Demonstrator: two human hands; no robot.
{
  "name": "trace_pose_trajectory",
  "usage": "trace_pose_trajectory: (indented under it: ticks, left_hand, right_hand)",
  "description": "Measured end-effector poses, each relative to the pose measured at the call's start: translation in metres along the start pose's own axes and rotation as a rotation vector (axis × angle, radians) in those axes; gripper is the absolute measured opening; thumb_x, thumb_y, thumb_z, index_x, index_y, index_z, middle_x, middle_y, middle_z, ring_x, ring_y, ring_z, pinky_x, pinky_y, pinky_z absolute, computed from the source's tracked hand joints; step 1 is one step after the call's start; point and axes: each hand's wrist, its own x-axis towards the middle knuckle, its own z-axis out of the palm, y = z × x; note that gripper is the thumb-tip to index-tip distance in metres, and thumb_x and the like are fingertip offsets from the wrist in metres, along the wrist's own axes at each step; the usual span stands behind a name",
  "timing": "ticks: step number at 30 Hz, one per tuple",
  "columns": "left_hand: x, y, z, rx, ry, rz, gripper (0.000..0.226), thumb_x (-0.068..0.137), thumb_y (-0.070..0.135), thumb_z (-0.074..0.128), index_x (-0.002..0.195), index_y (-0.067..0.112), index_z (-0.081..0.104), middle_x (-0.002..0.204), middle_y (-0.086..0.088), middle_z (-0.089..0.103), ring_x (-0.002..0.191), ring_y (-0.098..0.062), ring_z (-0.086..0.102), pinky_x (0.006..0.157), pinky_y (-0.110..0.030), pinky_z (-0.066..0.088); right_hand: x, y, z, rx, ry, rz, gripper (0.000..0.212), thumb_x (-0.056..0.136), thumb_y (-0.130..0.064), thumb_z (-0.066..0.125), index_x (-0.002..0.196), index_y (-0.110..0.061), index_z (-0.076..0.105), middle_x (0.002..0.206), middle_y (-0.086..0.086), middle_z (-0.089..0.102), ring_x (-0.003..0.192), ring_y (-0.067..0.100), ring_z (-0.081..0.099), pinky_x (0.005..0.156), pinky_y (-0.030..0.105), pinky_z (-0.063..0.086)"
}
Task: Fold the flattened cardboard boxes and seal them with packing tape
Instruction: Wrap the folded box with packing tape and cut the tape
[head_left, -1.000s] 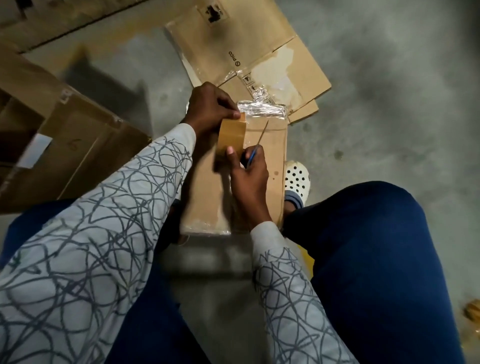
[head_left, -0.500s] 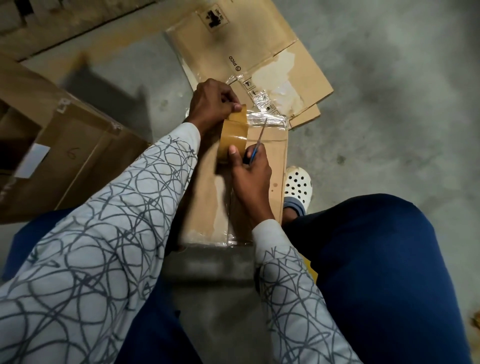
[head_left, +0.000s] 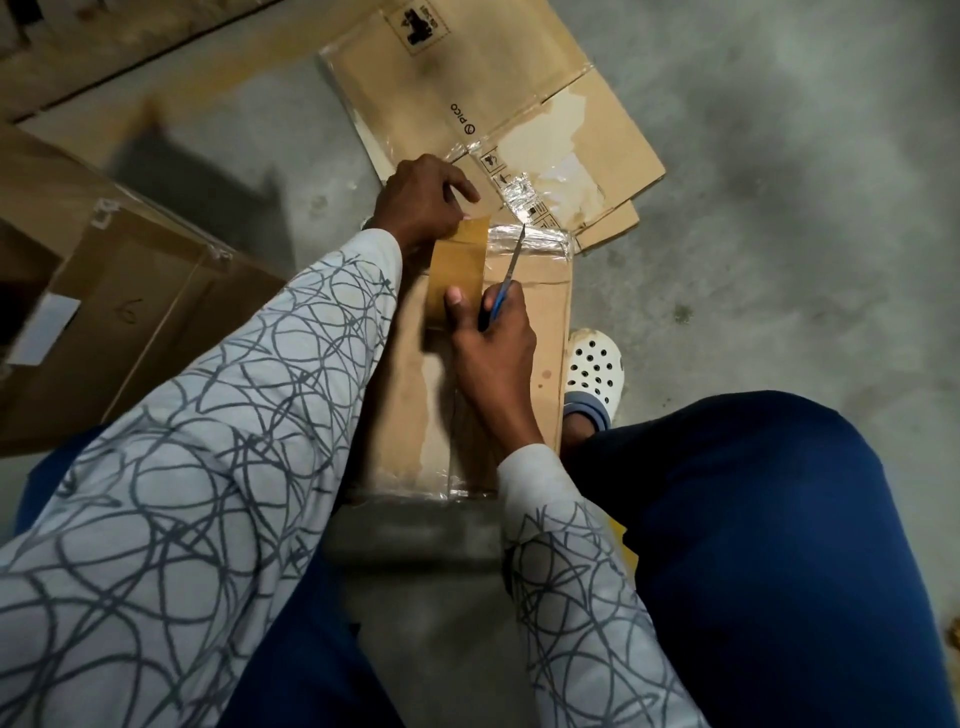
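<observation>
A folded cardboard box stands between my knees, its top face toward me, with clear tape crinkled along its far edge. A strip of brown packing tape runs over the top. My left hand pinches the strip's far end at the box's far edge. My right hand grips a blue-handled cutter, blade pointing away beside the tape, while its thumb presses the strip down. The tape roll is hidden.
Flattened cardboard boxes lie on the concrete floor beyond the box. A larger brown carton stands at the left. My white clog sits right of the box; my blue-trousered knees flank it.
The view has shifted slightly. My left hand has pulled the tape end a little farther toward the far edge; my right hand keeps the cutter and thumb in place.
</observation>
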Motion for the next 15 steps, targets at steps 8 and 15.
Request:
trace_pose_trajectory:
  ticks: [8,15]
  left_hand:
    - [-0.019,0.005,-0.015,-0.456,-0.013,-0.086,0.023,0.075,0.019,0.086,0.095,0.01,0.08,0.086,-0.003,0.078,0.079,-0.01,0.072,0.072,-0.022,0.056]
    - [-0.028,-0.017,-0.008,-0.24,-0.096,-0.015,0.03,0.075,0.045,0.083,0.101,0.03,0.08,0.091,0.007,0.078,0.085,0.002,0.066,0.08,-0.024,0.055]
  right_hand:
    - [-0.007,0.003,0.002,0.063,-0.004,0.055,0.031,0.097,-0.036,0.063,0.088,-0.014,0.044,0.073,-0.009,0.052,0.063,-0.002,0.047,0.054,0.011,0.037]
    - [-0.004,0.0,0.0,0.056,-0.01,0.06,0.033,0.097,-0.043,0.062,0.087,-0.015,0.046,0.075,-0.009,0.053,0.067,0.004,0.049,0.057,0.017,0.037]
